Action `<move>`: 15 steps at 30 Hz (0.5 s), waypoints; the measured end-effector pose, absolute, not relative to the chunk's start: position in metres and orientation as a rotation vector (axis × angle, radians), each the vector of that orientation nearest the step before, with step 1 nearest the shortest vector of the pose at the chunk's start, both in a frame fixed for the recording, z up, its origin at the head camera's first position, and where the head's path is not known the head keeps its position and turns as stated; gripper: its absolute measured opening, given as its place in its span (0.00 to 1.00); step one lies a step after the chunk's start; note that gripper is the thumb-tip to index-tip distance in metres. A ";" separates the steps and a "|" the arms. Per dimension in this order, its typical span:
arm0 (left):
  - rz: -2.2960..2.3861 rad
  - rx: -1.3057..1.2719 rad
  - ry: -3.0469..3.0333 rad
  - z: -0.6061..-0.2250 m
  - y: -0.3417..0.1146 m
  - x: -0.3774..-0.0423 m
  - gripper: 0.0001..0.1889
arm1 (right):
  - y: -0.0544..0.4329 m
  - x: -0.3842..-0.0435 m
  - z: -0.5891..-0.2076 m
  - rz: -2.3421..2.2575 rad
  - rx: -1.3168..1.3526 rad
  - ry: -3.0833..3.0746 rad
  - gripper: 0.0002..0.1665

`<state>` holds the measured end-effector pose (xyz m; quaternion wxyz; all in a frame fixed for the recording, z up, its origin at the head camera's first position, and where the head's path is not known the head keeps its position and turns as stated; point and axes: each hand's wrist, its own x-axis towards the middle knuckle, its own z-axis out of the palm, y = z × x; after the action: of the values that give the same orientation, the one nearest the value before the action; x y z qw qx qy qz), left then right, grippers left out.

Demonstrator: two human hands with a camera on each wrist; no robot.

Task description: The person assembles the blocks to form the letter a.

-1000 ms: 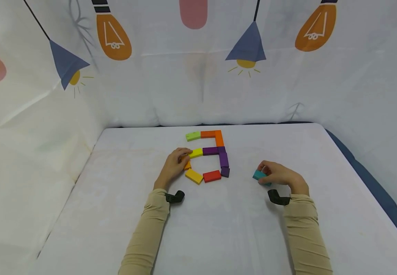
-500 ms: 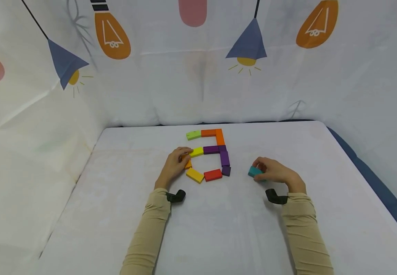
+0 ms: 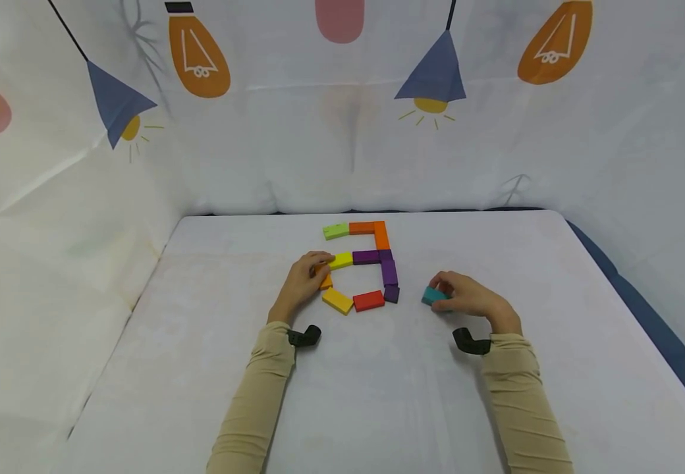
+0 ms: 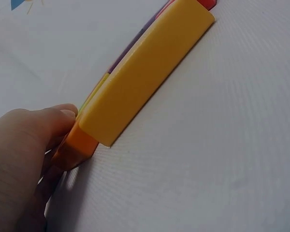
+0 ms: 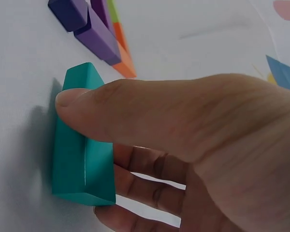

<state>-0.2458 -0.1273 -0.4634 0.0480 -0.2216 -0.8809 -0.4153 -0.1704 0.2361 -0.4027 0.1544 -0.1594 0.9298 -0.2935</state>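
Observation:
My right hand [image 3: 469,295] grips a teal block [image 3: 433,295] between thumb and fingers, to the right of the block figure. In the right wrist view the thumb lies across the near side of the teal block [image 5: 79,159], and the fingers are behind it. My left hand [image 3: 302,284] pinches an orange block [image 4: 77,145] on the figure's left side, partly hidden by the hand. Just above it is a yellow block [image 3: 341,261]; below it lies a deeper yellow block [image 3: 338,301], with a red block [image 3: 369,301] to its right.
Purple blocks [image 3: 388,272] form the figure's right side and middle bar. Farther back, orange blocks [image 3: 381,235] and a lime green block [image 3: 336,231] make its top. Everything lies on a white table [image 3: 200,368], with a printed white curtain [image 3: 295,151] behind.
My right hand has moved left with the teal block, closer to the block figure. The left hand has stayed at the orange block, and the head view has shifted slightly.

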 end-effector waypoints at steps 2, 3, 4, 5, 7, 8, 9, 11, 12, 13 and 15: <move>-1.275 -0.674 -2.682 -0.464 -0.127 -0.246 0.14 | 0.235 -0.171 -0.403 -0.836 -0.456 2.671 0.22; -1.279 -0.672 -2.680 -0.464 -0.127 -0.246 0.14 | 0.234 -0.171 -0.403 -0.834 -0.455 2.673 0.22; -1.283 -0.671 -2.678 -0.464 -0.127 -0.246 0.14 | 0.234 -0.171 -0.403 -0.835 -0.459 2.674 0.22; -1.285 -0.669 -2.676 -0.464 -0.127 -0.246 0.14 | 0.233 -0.171 -0.403 -0.833 -0.462 2.676 0.22; -1.282 -0.668 -2.674 -0.464 -0.127 -0.246 0.14 | 0.231 -0.170 -0.402 -0.836 -0.464 2.681 0.22; -1.278 -0.667 -2.675 -0.464 -0.127 -0.246 0.14 | 0.230 -0.170 -0.403 -0.837 -0.465 2.684 0.22; -1.278 -0.666 -2.676 -0.464 -0.127 -0.246 0.14 | 0.230 -0.170 -0.403 -0.840 -0.473 2.685 0.22; -1.278 -0.664 -2.678 -0.464 -0.127 -0.246 0.14 | 0.228 -0.169 -0.402 -0.845 -0.494 2.685 0.22; -1.278 -0.664 -2.678 -0.464 -0.127 -0.245 0.14 | 0.227 -0.169 -0.402 -0.846 -0.496 2.685 0.22; -1.279 -0.662 -2.679 -0.464 -0.127 -0.245 0.14 | 0.226 -0.169 -0.401 -0.847 -0.500 2.683 0.21; -1.279 -0.663 -2.679 -0.464 -0.127 -0.245 0.14 | 0.225 -0.168 -0.401 -0.840 -0.511 2.681 0.21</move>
<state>-0.2452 -0.1268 -0.4636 0.0501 -0.2177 -0.8796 -0.4200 -0.1684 0.2247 -0.4011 0.1423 -0.1773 0.9293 -0.2912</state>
